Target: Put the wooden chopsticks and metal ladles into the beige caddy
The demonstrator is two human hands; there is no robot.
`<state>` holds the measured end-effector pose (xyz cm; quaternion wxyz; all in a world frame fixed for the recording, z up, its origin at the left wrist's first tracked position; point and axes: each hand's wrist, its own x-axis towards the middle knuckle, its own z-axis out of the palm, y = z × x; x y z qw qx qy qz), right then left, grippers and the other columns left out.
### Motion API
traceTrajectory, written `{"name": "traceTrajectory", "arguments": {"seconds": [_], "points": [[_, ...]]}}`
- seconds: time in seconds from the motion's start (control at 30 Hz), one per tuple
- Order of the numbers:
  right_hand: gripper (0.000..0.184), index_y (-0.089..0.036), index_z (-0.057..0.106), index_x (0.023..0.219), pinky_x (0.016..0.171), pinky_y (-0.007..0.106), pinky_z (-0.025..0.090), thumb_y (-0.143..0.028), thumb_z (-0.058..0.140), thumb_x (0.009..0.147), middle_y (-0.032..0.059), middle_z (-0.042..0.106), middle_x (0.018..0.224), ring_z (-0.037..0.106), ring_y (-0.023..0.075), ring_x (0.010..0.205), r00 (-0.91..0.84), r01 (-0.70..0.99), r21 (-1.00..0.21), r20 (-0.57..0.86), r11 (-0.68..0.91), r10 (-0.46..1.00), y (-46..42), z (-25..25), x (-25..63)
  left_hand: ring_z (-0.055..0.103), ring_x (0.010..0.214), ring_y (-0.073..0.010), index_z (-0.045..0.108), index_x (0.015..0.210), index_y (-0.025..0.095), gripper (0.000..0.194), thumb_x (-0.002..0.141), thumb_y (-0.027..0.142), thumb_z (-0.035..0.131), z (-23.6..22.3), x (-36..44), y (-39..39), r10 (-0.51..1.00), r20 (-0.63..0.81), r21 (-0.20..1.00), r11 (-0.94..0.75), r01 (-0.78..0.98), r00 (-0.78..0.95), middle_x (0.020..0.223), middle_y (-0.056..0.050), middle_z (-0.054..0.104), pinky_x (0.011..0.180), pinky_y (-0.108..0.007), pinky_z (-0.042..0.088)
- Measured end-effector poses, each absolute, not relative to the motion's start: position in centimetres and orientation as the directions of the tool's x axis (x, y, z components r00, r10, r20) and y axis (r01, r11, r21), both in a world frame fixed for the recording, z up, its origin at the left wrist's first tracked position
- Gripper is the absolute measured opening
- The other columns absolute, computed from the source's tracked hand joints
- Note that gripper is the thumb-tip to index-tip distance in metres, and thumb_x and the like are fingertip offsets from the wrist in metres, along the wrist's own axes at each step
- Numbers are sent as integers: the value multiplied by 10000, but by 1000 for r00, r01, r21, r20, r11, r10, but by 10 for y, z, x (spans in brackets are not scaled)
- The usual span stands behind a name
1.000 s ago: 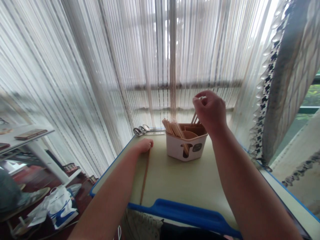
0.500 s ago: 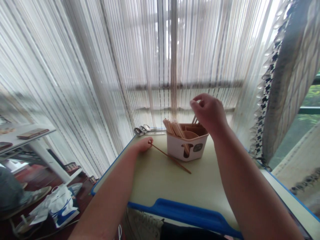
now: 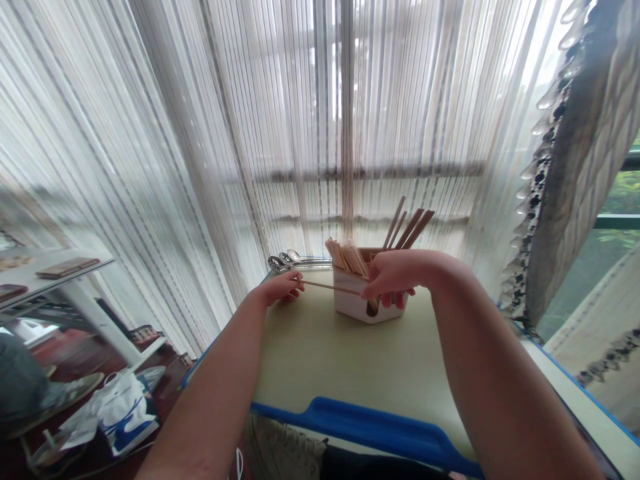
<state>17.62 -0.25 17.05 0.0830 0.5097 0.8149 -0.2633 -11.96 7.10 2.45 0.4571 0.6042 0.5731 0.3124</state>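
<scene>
A single brown chopstick [image 3: 330,287] spans the gap between my two hands, in front of the cutlery holder. Its left end is pinched in the fingers of my left hand [image 3: 285,287]. My right hand [image 3: 393,275] is closed at the other end, its thumb and fingers hiding the tip. That hand covers much of the front of the white, brown-lined cutlery holder [image 3: 347,300]. Paper-wrapped sticks [image 3: 346,255] lean in the holder's left side. Several loose brown chopsticks [image 3: 413,227] stand tilted at its back right.
Metal spoons [image 3: 287,260] lie behind my left hand at the far edge of the pale table [image 3: 350,367]. A blue raised edge [image 3: 375,421] runs along the front. Striped curtains [image 3: 300,120] hang behind. At left are a white bag [image 3: 125,407] and another table [image 3: 75,277].
My right hand has come down from above the holder to the chopstick's free end. The chopstick has swung up from its downward slant to nearly level. Chopsticks at the back right are now uncovered.
</scene>
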Motion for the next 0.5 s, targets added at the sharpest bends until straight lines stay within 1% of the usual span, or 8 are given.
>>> {"name": "traceTrajectory", "arguments": {"seconds": [0.07,0.17,0.27,0.4,0.5], "points": [[308,-155,675,722,476,240,422,-454,606,688,64,676,655,630,166,568,-476,872,-337,-411,355,778,-2,170,176,560,640,-99,444,841,205,313,638,335,644,26,-120,69,967,-168,938,96,332,193,843,-7,594,521,-192,379],[281,-157,662,689,459,234,414,-416,560,730,67,672,636,622,162,560,-501,854,-352,-361,383,787,-5,169,174,559,634,-93,442,850,203,323,642,328,656,26,-121,69,957,-173,958,108,267,231,837,-2,587,521,-195,371],[263,-160,631,653,443,246,413,-356,502,773,76,676,647,611,160,535,-513,833,-398,-297,384,806,-10,169,169,557,628,-90,445,849,200,324,640,321,661,24,-121,70,958,-172,957,108,268,229,831,-1,583,521,-197,364],[205,-163,616,664,440,259,421,-305,511,770,72,669,624,600,163,501,-496,812,-456,-212,363,842,-12,172,167,557,638,-89,447,834,197,315,643,337,655,24,-121,70,954,-170,953,95,287,248,841,3,583,535,-204,370],[196,-174,608,642,439,259,420,-311,531,760,67,668,619,592,161,494,-499,808,-445,-167,387,850,-9,172,168,557,647,-91,448,825,197,328,633,348,667,24,-120,70,953,-171,948,91,304,249,837,8,583,545,-208,375]]}}
